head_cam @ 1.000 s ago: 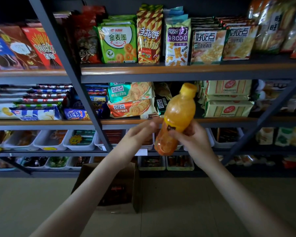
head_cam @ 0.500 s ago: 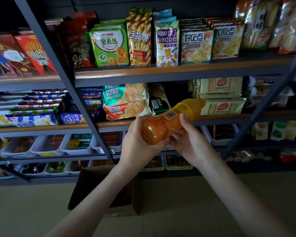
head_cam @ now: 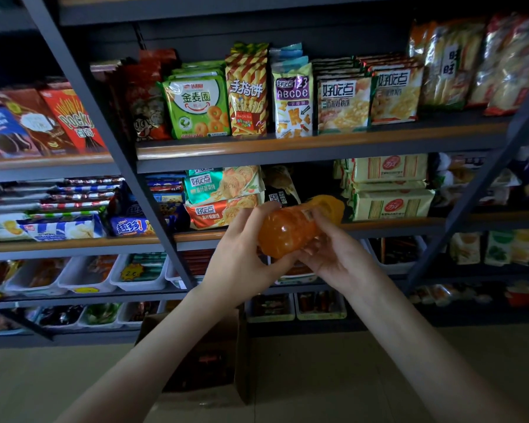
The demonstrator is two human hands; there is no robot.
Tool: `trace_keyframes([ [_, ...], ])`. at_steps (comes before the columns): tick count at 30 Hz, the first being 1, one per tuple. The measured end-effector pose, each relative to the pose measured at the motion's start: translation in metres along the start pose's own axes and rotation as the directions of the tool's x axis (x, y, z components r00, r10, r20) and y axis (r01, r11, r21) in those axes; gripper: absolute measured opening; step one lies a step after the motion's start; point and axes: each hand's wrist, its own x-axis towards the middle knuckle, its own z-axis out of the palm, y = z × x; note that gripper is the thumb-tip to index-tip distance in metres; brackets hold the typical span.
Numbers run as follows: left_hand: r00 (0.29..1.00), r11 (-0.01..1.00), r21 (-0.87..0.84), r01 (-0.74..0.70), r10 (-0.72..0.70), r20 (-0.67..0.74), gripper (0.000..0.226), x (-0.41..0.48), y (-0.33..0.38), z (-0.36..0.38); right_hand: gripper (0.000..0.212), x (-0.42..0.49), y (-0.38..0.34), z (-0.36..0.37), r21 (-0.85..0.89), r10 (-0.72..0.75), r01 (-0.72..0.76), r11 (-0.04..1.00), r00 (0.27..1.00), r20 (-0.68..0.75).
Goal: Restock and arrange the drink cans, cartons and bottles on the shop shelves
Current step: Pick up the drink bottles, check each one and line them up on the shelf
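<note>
An orange drink bottle [head_cam: 290, 227] with a yellow cap lies tipped nearly on its side in mid-air, cap pointing right and away toward the middle shelf, round base toward me. My left hand [head_cam: 242, 254] grips its base end from the left, thumb over the top. From the right, my right hand [head_cam: 333, 254] holds the bottle's body with fingers curled under it and thumb on the label. Both hands are in front of the middle shelf edge [head_cam: 394, 222].
Snack packets fill the top shelf [head_cam: 287, 148] and the middle shelf. White trays [head_cam: 135, 270] of small goods line the lower shelves. Slanted grey uprights [head_cam: 110, 141] cross the front. An open cardboard box [head_cam: 208, 355] stands on the floor below my arms.
The bottle went from upright to lying almost horizontal, its base swung toward me. My left hand closed around the base. The view tilted upward a little.
</note>
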Motion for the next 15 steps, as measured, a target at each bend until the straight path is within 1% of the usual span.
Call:
trace_keyframes([
  [2,0.998,0.999,0.036,-0.040,0.039,0.042,0.067,0.008,0.000,-0.003,0.025,0.001,-0.010,0.001,-0.128,-0.095,0.093,0.987,0.995,-0.008],
  [3,0.997,0.998,0.038,-0.049,0.047,0.062,0.065,0.014,0.000,-0.005,0.026,0.002,-0.015,0.002,-0.201,-0.152,0.151,0.968,0.988,0.011],
  [5,0.993,0.999,-0.001,-0.046,0.046,0.107,0.065,0.026,0.000,-0.008,0.042,0.004,-0.024,0.005,-0.309,-0.249,0.255,0.916,0.967,0.058],
  [6,0.991,0.999,-0.036,-0.040,0.045,0.125,0.066,0.032,0.001,-0.010,0.048,0.003,-0.028,0.008,-0.338,-0.283,0.292,0.895,0.956,0.076],
  [7,0.989,0.997,-0.067,-0.039,0.048,0.138,0.067,0.037,0.001,-0.012,0.050,0.002,-0.033,0.012,-0.361,-0.313,0.323,0.875,0.946,0.088],
  [11,0.981,0.989,-0.130,-0.070,0.091,0.170,0.063,0.062,-0.002,-0.022,0.039,0.001,-0.050,0.032,-0.414,-0.412,0.421,0.807,0.904,0.117],
  [13,0.981,0.981,-0.180,-0.080,0.109,0.161,0.057,0.081,-0.004,-0.034,0.037,0.002,-0.062,0.045,-0.444,-0.496,0.510,0.737,0.854,0.159],
  [15,0.985,0.976,-0.196,-0.093,0.119,0.124,0.047,0.100,-0.004,-0.046,0.046,0.001,-0.076,0.056,-0.490,-0.578,0.592,0.640,0.791,0.200],
])
